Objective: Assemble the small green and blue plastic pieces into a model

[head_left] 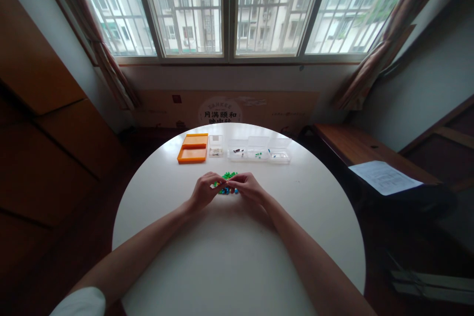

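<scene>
Over a small heap of green, blue, yellow and red pieces (pixel 230 176), my two hands meet fingertip to fingertip. My left hand (pixel 206 189) is closed in a pinch, thumb and forefinger pressed together. From the other side, my right hand (pixel 250 186) pinches at the same spot. Whatever lies between the fingertips is too small to make out. The hands partly cover the heap, and the kind of the pieces cannot be told at this size.
Toward the far edge of the round white table (pixel 170 247) lies an open orange case (pixel 192 154). Beside it stand a small clear box (pixel 216 146) and a row of open clear boxes (pixel 255 155) with small pieces inside. A paper (pixel 385 177) lies on the wooden bench (pixel 355 143) at right.
</scene>
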A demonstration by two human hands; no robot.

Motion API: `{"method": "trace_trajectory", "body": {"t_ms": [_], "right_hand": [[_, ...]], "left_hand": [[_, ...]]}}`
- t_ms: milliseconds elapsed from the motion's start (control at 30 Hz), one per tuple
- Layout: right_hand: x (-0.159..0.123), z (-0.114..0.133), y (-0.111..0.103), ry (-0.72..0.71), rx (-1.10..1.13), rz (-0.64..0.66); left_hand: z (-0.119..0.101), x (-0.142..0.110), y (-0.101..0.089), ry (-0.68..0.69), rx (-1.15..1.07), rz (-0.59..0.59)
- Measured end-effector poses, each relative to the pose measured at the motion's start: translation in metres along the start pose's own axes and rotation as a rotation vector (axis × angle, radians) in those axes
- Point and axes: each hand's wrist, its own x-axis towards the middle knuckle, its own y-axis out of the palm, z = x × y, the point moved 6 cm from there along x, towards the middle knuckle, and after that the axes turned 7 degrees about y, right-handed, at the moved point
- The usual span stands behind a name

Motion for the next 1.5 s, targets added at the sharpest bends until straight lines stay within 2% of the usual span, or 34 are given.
{"method": "trace_trajectory", "body": {"t_ms": [133, 267, 333, 433, 533, 733, 1100, 1500], "right_hand": [[0.001, -0.003, -0.006, -0.007, 0.066, -0.073], [0.003, -0.009, -0.02, 0.026, 0.226, -0.25], [0.004, -0.011, -0.024, 0.036, 0.256, -0.306], [0.005, -0.011, -0.024, 0.04, 0.223, -0.312], [0.005, -0.011, -0.023, 0.029, 0.211, -0.307], [0.005, -0.008, -0.02, -0.001, 0.145, -0.275], [0.006, -0.009, -0.019, -0.027, 0.085, -0.259], [0.006, -0.01, -0.018, -0.021, 0.09, -0.236]], "left_hand": [[0.004, -0.001, 0.0, -0.062, 0.007, 0.005], [0.011, -0.002, -0.002, -0.179, -0.027, -0.022], [0.014, -0.003, 0.0, -0.284, -0.12, -0.003], [0.013, -0.005, 0.012, -0.455, -0.388, 0.118], [0.007, -0.007, 0.018, -0.538, -0.549, 0.157], [0.003, -0.007, 0.023, -0.523, -0.546, 0.158], [0.011, -0.012, 0.027, -0.497, -0.522, 0.188], [0.014, -0.011, 0.024, -0.514, -0.494, 0.14]]}}
